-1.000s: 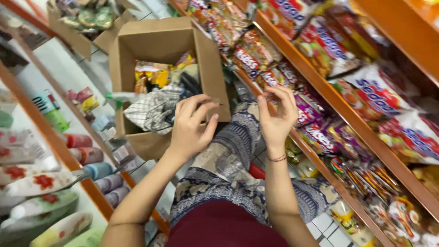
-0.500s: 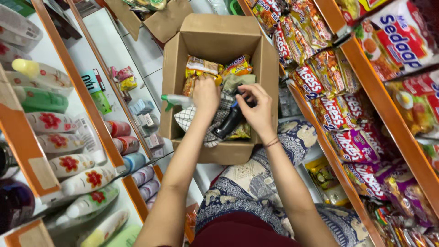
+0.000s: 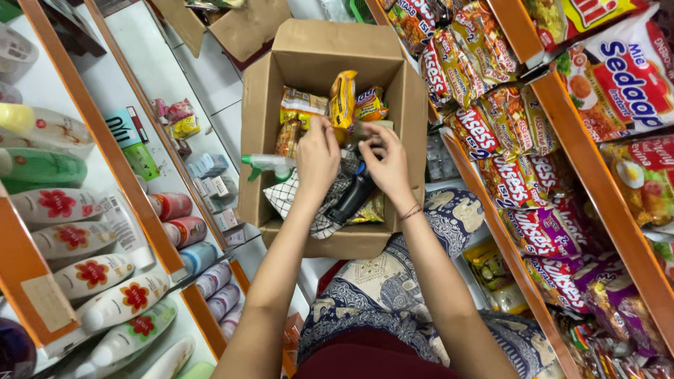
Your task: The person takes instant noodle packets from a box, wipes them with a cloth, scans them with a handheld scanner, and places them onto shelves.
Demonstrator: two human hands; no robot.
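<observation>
An open cardboard box (image 3: 263, 105) stands on the floor in front of my knees, and both my hands are inside it. My left hand (image 3: 317, 158) pinches the lower end of a yellow snack packet (image 3: 342, 98), which stands upright among other packets (image 3: 298, 102). My right hand (image 3: 387, 165) is right beside it with its fingers curled at the packets' lower edges; what they grip is hidden. Under my hands lie a black bottle-like object (image 3: 351, 198), a checked cloth (image 3: 291, 200) and a green spray trigger (image 3: 267, 165).
I sit in a narrow shop aisle, patterned trousers (image 3: 421, 281) over my lap. Orange shelves on the right (image 3: 512, 253) hold many noodle and snack packets. Shelves on the left (image 3: 151, 231) hold white bottles and small tubs. Another cardboard box (image 3: 232, 28) lies beyond.
My hands went from in front of my lap into the box. The yellow packet now stands upright at my left fingers. The view has tilted down over the box.
</observation>
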